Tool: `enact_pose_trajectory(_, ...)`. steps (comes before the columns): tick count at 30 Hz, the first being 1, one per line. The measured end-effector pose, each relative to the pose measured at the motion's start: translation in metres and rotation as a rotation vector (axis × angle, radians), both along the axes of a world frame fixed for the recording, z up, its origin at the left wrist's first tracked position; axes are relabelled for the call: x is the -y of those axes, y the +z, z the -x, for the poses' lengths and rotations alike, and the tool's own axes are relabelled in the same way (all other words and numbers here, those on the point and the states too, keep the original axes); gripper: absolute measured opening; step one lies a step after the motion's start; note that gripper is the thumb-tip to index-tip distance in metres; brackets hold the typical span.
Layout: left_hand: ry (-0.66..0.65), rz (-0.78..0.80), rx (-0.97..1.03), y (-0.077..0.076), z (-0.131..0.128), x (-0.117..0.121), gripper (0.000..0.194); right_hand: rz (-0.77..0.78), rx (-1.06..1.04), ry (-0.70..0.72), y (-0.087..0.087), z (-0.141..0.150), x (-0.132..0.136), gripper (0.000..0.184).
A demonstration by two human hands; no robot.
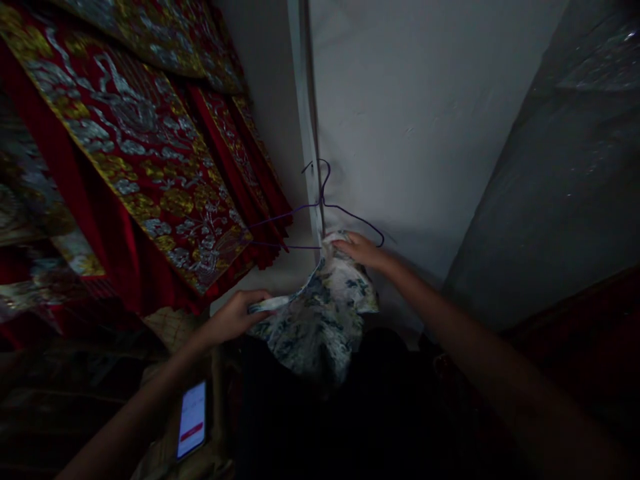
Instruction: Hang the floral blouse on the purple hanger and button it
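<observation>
A light garment (320, 313) with a blue, green and yellow floral print is stretched between my hands. My left hand (240, 315) is closed on its edge at the left. At the upper right, my right hand (357, 250) pinches the fabric near the lower bar of a purple wire hanger (355, 215). The hanger's hook sits over a pale vertical strip on the wall, and part of its lower bar is hidden behind the cloth. Whether the garment touches the hanger I cannot tell.
Red cloth embroidered in gold and silver (150, 153) hangs at the left. A lit phone (192, 420) lies on a wooden seat or stand at lower left. A pale wall (410, 113) is ahead, with a grey plastic-like sheet (545, 167) at the right.
</observation>
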State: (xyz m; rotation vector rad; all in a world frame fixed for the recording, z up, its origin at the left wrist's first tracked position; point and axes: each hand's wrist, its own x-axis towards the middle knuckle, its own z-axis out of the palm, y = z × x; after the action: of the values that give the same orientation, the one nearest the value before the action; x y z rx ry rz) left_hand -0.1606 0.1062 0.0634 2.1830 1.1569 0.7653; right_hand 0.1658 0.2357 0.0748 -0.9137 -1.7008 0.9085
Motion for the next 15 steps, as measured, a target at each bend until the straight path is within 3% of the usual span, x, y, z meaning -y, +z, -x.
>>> enact_pose_trajectory(5,-0.020,0.047,-0.093,0.010,0.012,-0.001,0.010,0.080,0.120,0.132,-0.022,-0.014,-0.007,0.042)
enact_pose_trajectory(8,-0.055,0.142,-0.161,0.006,0.014,-0.010,0.011,0.034,0.198,0.078,-0.021,-0.034,0.009,0.053)
enact_pose_trajectory(10,-0.045,0.068,-0.133,0.010,0.013,-0.017,0.015,-0.010,0.242,0.014,-0.018,-0.048,0.022,0.057)
enact_pose_trajectory(12,0.018,-0.057,-0.125,0.022,0.010,-0.023,0.018,-0.053,0.286,-0.054,-0.015,-0.059,0.033,0.058)
enact_pose_trajectory(15,0.110,-0.137,-0.349,0.053,0.002,-0.027,0.019,-0.108,0.346,-0.128,-0.012,-0.071,0.041,0.057)
